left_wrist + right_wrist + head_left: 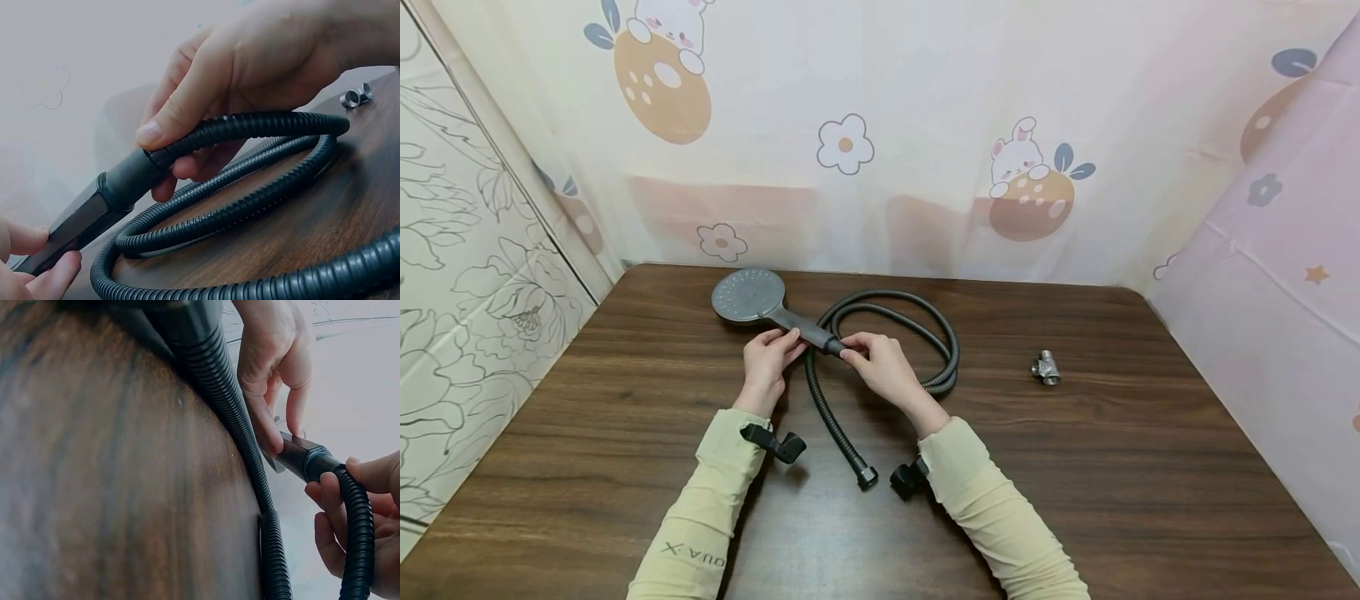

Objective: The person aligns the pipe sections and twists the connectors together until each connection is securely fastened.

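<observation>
A dark grey shower head [748, 296] with a round face is held over the back left of the table. My left hand [765, 364] pinches its handle [78, 222] between thumb and fingers. At the handle's lower end, my right hand [883, 367] grips the smooth collar of the black ribbed hose [250, 125], thumb on top and fingers beneath. Collar and handle end meet in line in the left wrist view. From there the hose loops round on the table, and its other end, a hose nut [867, 477], lies between the forearms.
A small silver tee-shaped fitting [1046, 368] sits on the brown wooden table [1120, 483] to the right. Behind the table hangs a patterned curtain [925, 125]. Black camera straps [775, 442] are on both wrists.
</observation>
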Motion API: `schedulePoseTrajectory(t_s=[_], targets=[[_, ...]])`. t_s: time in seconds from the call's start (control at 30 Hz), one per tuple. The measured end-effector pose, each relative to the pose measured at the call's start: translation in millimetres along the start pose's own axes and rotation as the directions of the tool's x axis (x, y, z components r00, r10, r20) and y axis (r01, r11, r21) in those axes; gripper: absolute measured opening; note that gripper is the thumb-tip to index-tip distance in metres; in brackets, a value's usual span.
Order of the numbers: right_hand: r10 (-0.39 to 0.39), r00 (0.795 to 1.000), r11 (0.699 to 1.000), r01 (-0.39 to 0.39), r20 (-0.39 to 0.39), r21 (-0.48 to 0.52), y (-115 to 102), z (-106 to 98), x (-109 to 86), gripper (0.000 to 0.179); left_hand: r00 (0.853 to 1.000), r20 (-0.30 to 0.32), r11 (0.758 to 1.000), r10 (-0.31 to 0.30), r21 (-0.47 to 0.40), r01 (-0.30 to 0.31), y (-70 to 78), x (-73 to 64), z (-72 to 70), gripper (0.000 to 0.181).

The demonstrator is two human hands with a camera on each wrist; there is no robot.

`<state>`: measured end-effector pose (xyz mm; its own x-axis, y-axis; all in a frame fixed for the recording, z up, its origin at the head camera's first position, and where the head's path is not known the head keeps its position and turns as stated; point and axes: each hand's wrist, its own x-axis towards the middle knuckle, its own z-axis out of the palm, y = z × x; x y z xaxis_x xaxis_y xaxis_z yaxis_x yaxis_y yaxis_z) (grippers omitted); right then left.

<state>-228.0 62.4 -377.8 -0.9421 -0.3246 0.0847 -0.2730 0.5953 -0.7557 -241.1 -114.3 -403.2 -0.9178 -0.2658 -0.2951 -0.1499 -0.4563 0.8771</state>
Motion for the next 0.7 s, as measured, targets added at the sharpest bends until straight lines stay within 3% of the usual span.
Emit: schedulePoseTrajectory(t_s=[0.43, 0.7], targets=[[-0.002, 1.0, 1.0, 0.002, 0.012, 0.012, 2.3, 5.4, 5.7, 0.024, 1.0, -0.004, 0.996, -0.019, 0.084, 0.019, -1.2, -0.2, -0.9, 0.057], [0.008, 0.999, 1.0, -0.008, 0.035, 0.01, 2.1, 5.2, 7.7, 0.026, 1.0, 0.005, 0.997, -0.002, 0.083, 0.002, -1.2, 1.1, 0.4, 0.057]])
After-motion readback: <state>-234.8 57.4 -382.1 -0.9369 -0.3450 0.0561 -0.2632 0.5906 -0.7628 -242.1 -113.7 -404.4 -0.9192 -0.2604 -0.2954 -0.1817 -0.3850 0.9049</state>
